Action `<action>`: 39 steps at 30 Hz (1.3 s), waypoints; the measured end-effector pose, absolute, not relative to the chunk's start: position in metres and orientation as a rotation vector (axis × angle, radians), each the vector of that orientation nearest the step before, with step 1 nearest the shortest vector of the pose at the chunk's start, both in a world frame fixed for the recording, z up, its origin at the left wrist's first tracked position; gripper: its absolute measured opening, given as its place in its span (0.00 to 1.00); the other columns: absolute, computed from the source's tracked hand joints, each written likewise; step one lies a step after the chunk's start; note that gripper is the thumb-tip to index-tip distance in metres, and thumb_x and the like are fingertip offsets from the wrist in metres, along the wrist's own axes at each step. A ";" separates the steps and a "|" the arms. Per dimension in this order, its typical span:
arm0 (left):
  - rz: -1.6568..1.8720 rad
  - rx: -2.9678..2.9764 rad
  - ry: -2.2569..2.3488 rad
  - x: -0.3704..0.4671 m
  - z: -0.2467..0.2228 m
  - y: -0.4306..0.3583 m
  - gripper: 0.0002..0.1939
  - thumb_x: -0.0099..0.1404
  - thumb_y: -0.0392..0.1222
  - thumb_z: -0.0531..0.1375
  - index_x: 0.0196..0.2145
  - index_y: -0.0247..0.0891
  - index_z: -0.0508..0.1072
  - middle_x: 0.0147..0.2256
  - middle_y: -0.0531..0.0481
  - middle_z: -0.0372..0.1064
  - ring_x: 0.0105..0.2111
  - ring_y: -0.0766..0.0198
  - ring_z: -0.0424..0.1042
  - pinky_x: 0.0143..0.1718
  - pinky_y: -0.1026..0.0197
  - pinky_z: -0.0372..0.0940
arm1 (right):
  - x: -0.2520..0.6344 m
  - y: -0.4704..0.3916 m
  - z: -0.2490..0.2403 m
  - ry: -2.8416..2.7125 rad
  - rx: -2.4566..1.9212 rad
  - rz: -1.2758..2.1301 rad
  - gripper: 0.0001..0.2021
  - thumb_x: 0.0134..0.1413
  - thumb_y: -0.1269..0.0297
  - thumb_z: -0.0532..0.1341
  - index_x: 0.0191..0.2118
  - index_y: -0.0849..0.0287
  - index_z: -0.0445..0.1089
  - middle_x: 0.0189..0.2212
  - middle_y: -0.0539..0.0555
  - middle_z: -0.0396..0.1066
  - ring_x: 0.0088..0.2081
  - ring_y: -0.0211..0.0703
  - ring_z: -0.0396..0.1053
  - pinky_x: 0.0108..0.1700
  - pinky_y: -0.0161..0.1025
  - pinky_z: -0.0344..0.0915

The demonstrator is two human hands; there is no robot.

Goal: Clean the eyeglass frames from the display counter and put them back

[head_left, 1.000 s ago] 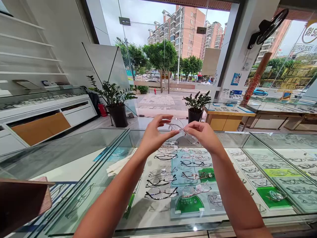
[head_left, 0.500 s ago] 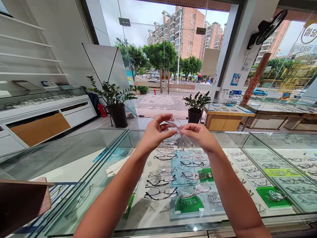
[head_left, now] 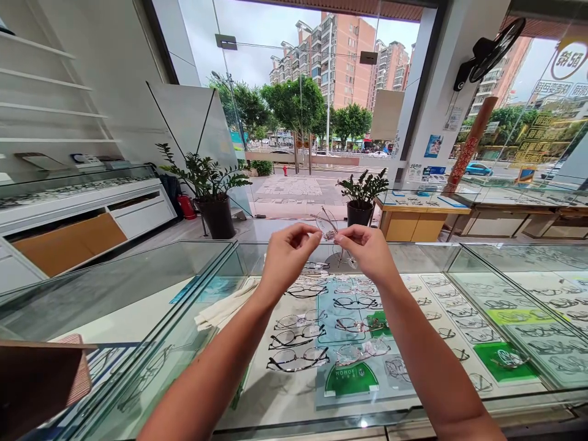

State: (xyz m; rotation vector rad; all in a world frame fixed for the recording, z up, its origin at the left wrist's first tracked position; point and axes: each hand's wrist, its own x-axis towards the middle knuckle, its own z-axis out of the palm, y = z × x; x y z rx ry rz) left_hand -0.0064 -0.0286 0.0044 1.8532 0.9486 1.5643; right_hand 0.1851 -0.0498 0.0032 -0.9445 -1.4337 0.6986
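Note:
A pair of thin wire-framed eyeglasses [head_left: 325, 228] is held up above the glass counter, with one lens uppermost and the other hanging below. My right hand [head_left: 367, 248] pinches it near the bridge between thumb and forefinger. Close to the upper lens, my left hand [head_left: 289, 251] is closed in a pinch; whatever its fingertips grip is too small to make out. Below, inside the display case [head_left: 257, 392], lie rows of eyeglasses, among them a dark-rimmed pair [head_left: 298, 359] and another pair [head_left: 356, 302]. My right hand and forearm cover some of them.
A pale cloth [head_left: 220, 309] lies at the left side of the case. A brown box-like object [head_left: 41, 380] juts in at lower left. Beyond the counter stand two potted plants [head_left: 215, 214], [head_left: 361, 211] and a wooden cabinet [head_left: 408, 223] before the glass front.
My left fingers have drawn together into a pinch and shifted slightly away from the upper lens. The eyeglasses have turned a little in my right hand. The view has shifted slightly.

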 end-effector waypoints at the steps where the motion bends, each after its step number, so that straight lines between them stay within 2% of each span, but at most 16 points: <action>1: 1.448 1.853 0.933 -0.005 0.004 -0.031 0.13 0.65 0.54 0.69 0.34 0.41 0.84 0.21 0.54 0.65 0.22 0.66 0.61 0.24 0.61 0.54 | 0.182 -0.051 0.002 -1.456 -0.961 0.616 0.10 0.56 0.54 0.71 0.35 0.56 0.81 0.37 0.56 0.84 0.39 0.48 0.80 0.48 0.49 0.75; 3: 1.323 1.827 0.895 -0.002 0.003 -0.031 0.16 0.63 0.58 0.69 0.35 0.42 0.85 0.23 0.52 0.70 0.24 0.63 0.66 0.23 0.61 0.56 | 0.175 -0.056 0.001 -1.500 -0.989 0.421 0.08 0.61 0.57 0.68 0.36 0.55 0.81 0.40 0.57 0.84 0.41 0.50 0.80 0.49 0.49 0.75; 6: 1.323 1.772 0.863 0.001 -0.001 -0.025 0.18 0.61 0.60 0.71 0.35 0.41 0.86 0.27 0.49 0.77 0.29 0.59 0.73 0.26 0.60 0.63 | 0.164 -0.062 -0.001 -1.568 -1.008 0.173 0.07 0.64 0.62 0.64 0.39 0.54 0.81 0.43 0.57 0.84 0.46 0.52 0.80 0.52 0.50 0.74; 9: 1.360 1.746 0.846 0.000 -0.002 -0.017 0.20 0.59 0.61 0.72 0.33 0.40 0.85 0.28 0.48 0.78 0.30 0.57 0.74 0.29 0.59 0.66 | 0.159 -0.067 0.000 -1.657 -1.028 0.110 0.09 0.65 0.65 0.62 0.45 0.54 0.81 0.47 0.58 0.83 0.49 0.52 0.80 0.55 0.51 0.72; 11: 1.358 1.766 0.861 -0.004 -0.001 -0.015 0.19 0.59 0.61 0.71 0.33 0.40 0.85 0.28 0.48 0.77 0.29 0.59 0.72 0.28 0.59 0.64 | 0.160 -0.070 0.002 -1.710 -1.070 0.132 0.10 0.66 0.65 0.62 0.47 0.53 0.80 0.49 0.57 0.83 0.48 0.52 0.80 0.53 0.50 0.72; 13: 1.297 1.839 0.926 -0.011 0.003 -0.013 0.18 0.61 0.59 0.70 0.33 0.41 0.84 0.24 0.50 0.73 0.24 0.62 0.67 0.25 0.60 0.58 | 0.164 -0.075 0.006 -1.738 -1.132 0.134 0.09 0.67 0.63 0.61 0.44 0.52 0.80 0.45 0.55 0.83 0.43 0.50 0.79 0.47 0.48 0.71; 15: 1.179 1.969 1.021 -0.021 0.006 -0.012 0.16 0.64 0.57 0.68 0.32 0.42 0.83 0.20 0.53 0.66 0.20 0.65 0.60 0.24 0.60 0.52 | 0.168 -0.081 0.010 -1.724 -1.188 0.092 0.10 0.67 0.60 0.62 0.34 0.54 0.77 0.35 0.53 0.81 0.34 0.46 0.74 0.38 0.44 0.66; 17: 1.007 2.123 1.094 -0.030 0.007 -0.009 0.13 0.64 0.53 0.67 0.30 0.42 0.83 0.18 0.55 0.61 0.18 0.66 0.55 0.24 0.59 0.49 | 0.172 -0.088 0.015 -1.677 -1.229 0.051 0.17 0.66 0.58 0.63 0.25 0.54 0.68 0.23 0.50 0.71 0.26 0.41 0.64 0.33 0.42 0.58; 19: 0.796 2.274 1.122 -0.037 0.004 -0.003 0.11 0.63 0.49 0.67 0.27 0.43 0.83 0.17 0.54 0.62 0.18 0.66 0.56 0.25 0.59 0.50 | 0.174 -0.093 0.018 -1.650 -1.238 0.056 0.22 0.66 0.56 0.63 0.20 0.54 0.60 0.18 0.46 0.58 0.23 0.38 0.53 0.31 0.42 0.51; 21: 0.574 2.414 1.169 -0.038 -0.003 0.004 0.08 0.60 0.45 0.67 0.25 0.44 0.82 0.18 0.53 0.67 0.18 0.65 0.59 0.25 0.59 0.50 | 0.174 -0.096 0.020 -1.662 -1.237 0.089 0.26 0.66 0.55 0.62 0.18 0.53 0.54 0.17 0.45 0.49 0.22 0.37 0.47 0.30 0.42 0.48; 23: 0.333 2.521 1.264 -0.033 -0.012 0.009 0.05 0.58 0.41 0.68 0.25 0.45 0.83 0.21 0.52 0.72 0.20 0.64 0.63 0.26 0.60 0.53 | 0.173 -0.097 0.021 -1.689 -1.240 0.125 0.28 0.65 0.55 0.62 0.18 0.54 0.49 0.17 0.45 0.45 0.23 0.37 0.44 0.30 0.41 0.46; 26: -0.106 2.552 1.401 -0.019 -0.025 0.013 0.03 0.56 0.40 0.68 0.29 0.44 0.84 0.28 0.50 0.79 0.27 0.60 0.71 0.31 0.60 0.59 | 0.172 -0.097 0.020 -1.726 -1.238 0.161 0.28 0.65 0.57 0.63 0.19 0.54 0.46 0.18 0.44 0.43 0.23 0.36 0.42 0.29 0.41 0.43; 29: -0.457 2.502 1.462 -0.003 -0.036 0.015 0.06 0.55 0.38 0.69 0.33 0.42 0.85 0.35 0.45 0.83 0.35 0.54 0.78 0.37 0.59 0.65 | 0.171 -0.097 0.020 -1.737 -1.221 0.169 0.28 0.65 0.59 0.63 0.20 0.54 0.45 0.18 0.44 0.42 0.24 0.36 0.41 0.28 0.41 0.42; 33: -0.585 2.477 1.484 0.009 -0.047 0.017 0.07 0.55 0.36 0.69 0.33 0.39 0.85 0.40 0.39 0.83 0.40 0.47 0.80 0.41 0.54 0.69 | 0.171 -0.097 0.020 -1.748 -1.205 0.167 0.28 0.65 0.60 0.63 0.20 0.54 0.45 0.19 0.44 0.41 0.24 0.36 0.41 0.28 0.41 0.41; 39: -0.551 2.459 1.522 0.012 -0.058 0.023 0.06 0.50 0.31 0.71 0.29 0.38 0.84 0.36 0.38 0.82 0.42 0.44 0.80 0.45 0.51 0.71 | 0.168 -0.096 0.021 -1.772 -1.216 0.155 0.28 0.64 0.61 0.64 0.19 0.54 0.47 0.18 0.43 0.43 0.24 0.35 0.42 0.28 0.41 0.42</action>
